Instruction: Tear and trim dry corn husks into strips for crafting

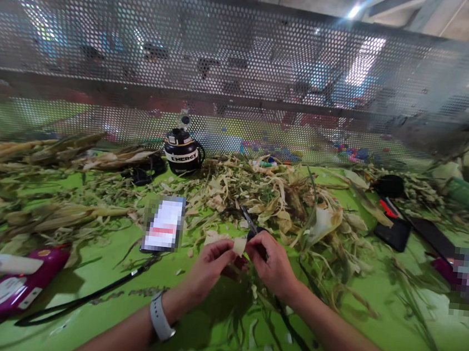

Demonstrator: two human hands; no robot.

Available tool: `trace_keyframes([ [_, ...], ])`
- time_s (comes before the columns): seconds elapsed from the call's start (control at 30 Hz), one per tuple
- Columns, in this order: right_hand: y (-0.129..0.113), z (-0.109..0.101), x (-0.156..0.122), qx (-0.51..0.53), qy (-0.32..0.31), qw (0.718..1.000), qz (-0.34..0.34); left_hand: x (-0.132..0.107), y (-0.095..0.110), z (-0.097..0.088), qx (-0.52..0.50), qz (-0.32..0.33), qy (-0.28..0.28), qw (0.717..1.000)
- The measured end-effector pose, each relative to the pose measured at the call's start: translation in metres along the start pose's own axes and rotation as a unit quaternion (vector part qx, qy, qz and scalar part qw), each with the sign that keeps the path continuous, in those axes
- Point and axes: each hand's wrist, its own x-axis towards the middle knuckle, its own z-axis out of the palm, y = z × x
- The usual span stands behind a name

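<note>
My left hand, with a pale watch strap at the wrist, is closed in a pinch on a small pale piece of corn husk. Close beside it, my right hand grips a pair of scissors by dark handles. The blades point up and away to the left, beyond the husk piece; whether they are apart is too small to tell. Both hands are just above the green table, in front of a heap of husk scraps. My right fingers partly hide the scissor handles.
A phone with a lit screen lies left of my hands, a black strap running below it. Further left is a purple device. A black "ENERGY" container stands before the perforated metal screen. Dark flat items lie right.
</note>
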Motion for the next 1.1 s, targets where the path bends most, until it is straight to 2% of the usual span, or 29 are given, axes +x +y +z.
trace_keyframes([
  [0.1, 0.002, 0.001, -0.001, 0.037, -0.008, 0.999, 0.024, 0.000, 0.001, 0.001, 0.051, 0.027, -0.009, 0.998],
  [0.23, 0.002, 0.001, -0.001, 0.091, -0.042, 0.993, 0.066, -0.001, 0.000, 0.002, 0.079, 0.025, -0.018, 0.996],
  [0.43, 0.001, 0.001, -0.001, 0.132, -0.037, 0.988, 0.075, 0.002, -0.003, 0.002, 0.033, -0.006, -0.005, 0.999],
  [0.53, 0.003, -0.001, -0.003, 0.129, -0.025, 0.989, 0.063, 0.005, -0.006, -0.003, -0.030, -0.040, 0.003, 0.999],
  [0.67, 0.006, -0.005, -0.001, 0.080, -0.057, 0.995, 0.013, 0.007, -0.006, -0.009, -0.091, -0.061, 0.002, 0.994],
  [0.77, 0.009, -0.006, 0.002, 0.054, -0.065, 0.996, -0.035, 0.007, -0.004, -0.009, -0.105, -0.065, -0.005, 0.992],
  [0.9, 0.013, -0.002, 0.002, 0.044, -0.032, 0.995, -0.079, 0.007, -0.003, -0.009, -0.105, -0.072, 0.002, 0.992],
  [1.0, 0.012, 0.002, 0.000, 0.029, -0.017, 0.997, -0.066, 0.006, -0.005, -0.008, -0.097, -0.070, 0.000, 0.993],
  [1.1, 0.008, 0.003, -0.003, 0.022, -0.015, 0.999, -0.022, 0.004, -0.005, -0.005, -0.081, -0.061, 0.009, 0.995],
])
